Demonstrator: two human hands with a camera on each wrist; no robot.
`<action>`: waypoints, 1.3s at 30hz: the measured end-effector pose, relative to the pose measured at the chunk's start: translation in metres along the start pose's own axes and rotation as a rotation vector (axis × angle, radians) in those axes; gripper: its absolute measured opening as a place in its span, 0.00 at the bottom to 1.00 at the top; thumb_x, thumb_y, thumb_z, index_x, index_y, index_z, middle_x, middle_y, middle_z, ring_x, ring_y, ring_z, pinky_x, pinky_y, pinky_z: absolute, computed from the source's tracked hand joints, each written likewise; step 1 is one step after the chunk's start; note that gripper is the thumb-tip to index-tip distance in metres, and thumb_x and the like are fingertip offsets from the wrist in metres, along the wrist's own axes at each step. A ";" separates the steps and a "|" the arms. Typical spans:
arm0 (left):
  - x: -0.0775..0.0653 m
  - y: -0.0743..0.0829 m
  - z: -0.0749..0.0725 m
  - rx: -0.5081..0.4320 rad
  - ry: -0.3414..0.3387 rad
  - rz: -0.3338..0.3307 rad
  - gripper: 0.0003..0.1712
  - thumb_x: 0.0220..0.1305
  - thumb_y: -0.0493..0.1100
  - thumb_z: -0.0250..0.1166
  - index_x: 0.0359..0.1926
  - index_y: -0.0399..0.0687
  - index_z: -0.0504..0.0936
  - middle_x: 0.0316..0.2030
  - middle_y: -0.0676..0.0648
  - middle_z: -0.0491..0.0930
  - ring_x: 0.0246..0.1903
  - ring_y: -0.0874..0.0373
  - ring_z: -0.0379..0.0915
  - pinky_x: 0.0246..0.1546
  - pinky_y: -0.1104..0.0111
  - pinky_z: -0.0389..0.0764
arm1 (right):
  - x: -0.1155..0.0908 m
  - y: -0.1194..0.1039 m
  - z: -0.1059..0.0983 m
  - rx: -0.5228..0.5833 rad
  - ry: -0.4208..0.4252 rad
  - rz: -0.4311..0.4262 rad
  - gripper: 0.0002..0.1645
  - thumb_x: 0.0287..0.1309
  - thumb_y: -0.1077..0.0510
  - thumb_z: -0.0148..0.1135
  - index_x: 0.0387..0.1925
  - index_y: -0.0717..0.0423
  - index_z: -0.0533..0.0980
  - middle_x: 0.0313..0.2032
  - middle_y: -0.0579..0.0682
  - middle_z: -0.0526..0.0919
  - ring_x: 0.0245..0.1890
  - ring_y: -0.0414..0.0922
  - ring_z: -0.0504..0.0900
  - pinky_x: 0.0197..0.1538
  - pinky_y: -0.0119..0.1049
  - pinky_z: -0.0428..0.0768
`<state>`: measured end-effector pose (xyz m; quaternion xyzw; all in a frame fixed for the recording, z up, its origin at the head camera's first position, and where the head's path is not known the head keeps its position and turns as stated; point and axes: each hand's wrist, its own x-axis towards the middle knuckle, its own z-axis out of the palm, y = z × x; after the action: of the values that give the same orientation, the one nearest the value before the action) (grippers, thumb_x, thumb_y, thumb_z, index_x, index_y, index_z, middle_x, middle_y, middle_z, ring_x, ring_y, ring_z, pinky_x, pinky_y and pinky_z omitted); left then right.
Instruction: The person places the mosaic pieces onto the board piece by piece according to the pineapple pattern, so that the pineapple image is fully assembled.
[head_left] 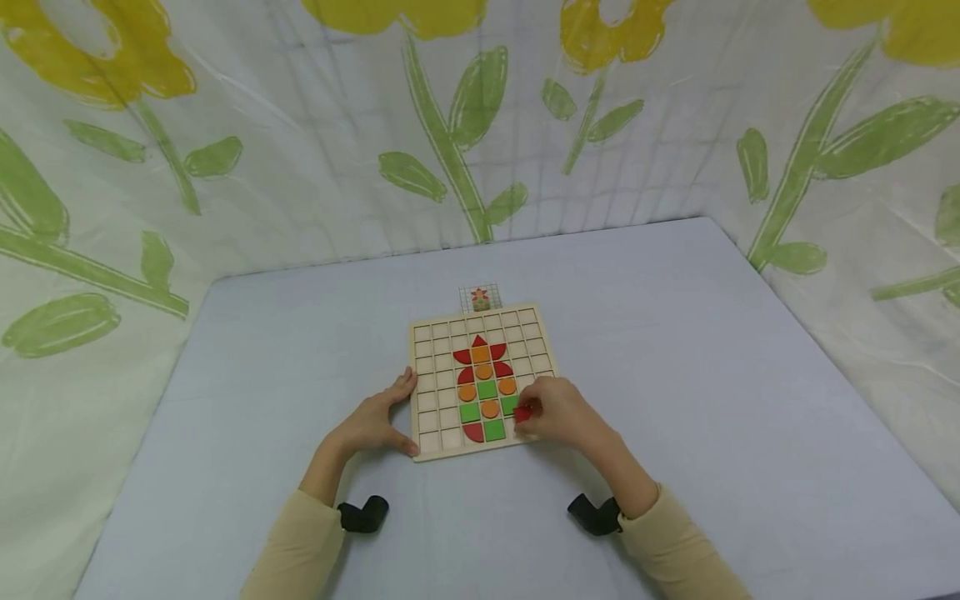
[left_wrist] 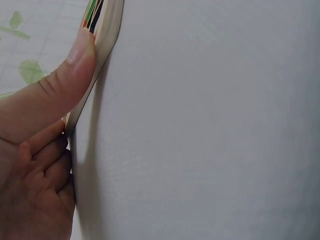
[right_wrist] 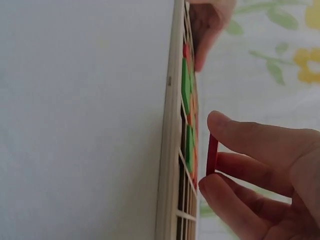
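Observation:
A wooden grid board (head_left: 438, 439) lies on the table, bearing flat red, orange and green pieces laid out in a pattern. My left hand (head_left: 371, 423) rests against its left side, the thumb (left_wrist: 80, 75) at the near corner and the other fingers spread along the edge. Above the board's near right part, my right hand (head_left: 558, 412) pinches a thin red piece (right_wrist: 212, 155) between thumb and fingertips. In the right wrist view this piece stands apart from the board; its full outline is partly hidden by the fingers. Green squares (head_left: 494, 430) lie beside it.
A small pattern card (head_left: 480, 297) with a grid picture lies just beyond the board's far edge. The white table (head_left: 637, 333) reaches back to a flower-printed curtain (head_left: 315, 167). Black bands with cameras (head_left: 365, 515) sit at both wrists.

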<state>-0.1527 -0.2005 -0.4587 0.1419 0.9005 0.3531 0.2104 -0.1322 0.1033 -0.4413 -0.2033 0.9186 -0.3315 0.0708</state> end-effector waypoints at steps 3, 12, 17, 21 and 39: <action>-0.001 0.000 0.000 -0.003 -0.003 0.004 0.68 0.34 0.42 0.83 0.74 0.37 0.51 0.75 0.39 0.43 0.73 0.40 0.38 0.68 0.40 0.44 | 0.001 -0.005 0.007 -0.029 -0.013 0.022 0.13 0.41 0.62 0.78 0.31 0.62 0.83 0.25 0.45 0.76 0.27 0.40 0.70 0.29 0.29 0.71; 0.000 0.000 0.001 -0.005 0.002 0.002 0.68 0.34 0.41 0.83 0.74 0.37 0.51 0.75 0.40 0.44 0.73 0.40 0.38 0.69 0.42 0.45 | 0.000 -0.010 0.018 -0.133 0.009 0.010 0.15 0.40 0.59 0.80 0.30 0.60 0.83 0.23 0.44 0.74 0.25 0.40 0.68 0.28 0.30 0.70; 0.000 0.000 0.001 -0.007 0.002 0.001 0.68 0.34 0.42 0.83 0.74 0.37 0.51 0.75 0.40 0.44 0.73 0.41 0.38 0.69 0.42 0.45 | 0.000 -0.011 0.017 -0.165 -0.018 0.010 0.16 0.40 0.57 0.81 0.31 0.58 0.84 0.24 0.43 0.76 0.26 0.40 0.69 0.30 0.31 0.72; -0.001 0.001 0.001 -0.026 0.003 0.010 0.68 0.34 0.43 0.83 0.74 0.37 0.52 0.75 0.40 0.44 0.73 0.40 0.37 0.69 0.42 0.44 | 0.000 -0.011 0.016 -0.171 -0.030 0.023 0.14 0.42 0.56 0.80 0.32 0.57 0.85 0.25 0.43 0.77 0.27 0.40 0.70 0.32 0.32 0.73; 0.001 0.002 0.002 -0.009 0.003 0.013 0.69 0.33 0.41 0.83 0.74 0.36 0.51 0.75 0.40 0.44 0.73 0.40 0.38 0.69 0.43 0.46 | -0.002 -0.012 0.015 -0.207 0.002 0.054 0.08 0.44 0.58 0.78 0.27 0.55 0.85 0.24 0.42 0.77 0.25 0.38 0.70 0.27 0.32 0.72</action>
<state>-0.1524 -0.1977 -0.4590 0.1465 0.8982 0.3588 0.2073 -0.1230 0.0873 -0.4450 -0.1842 0.9532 -0.2329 0.0575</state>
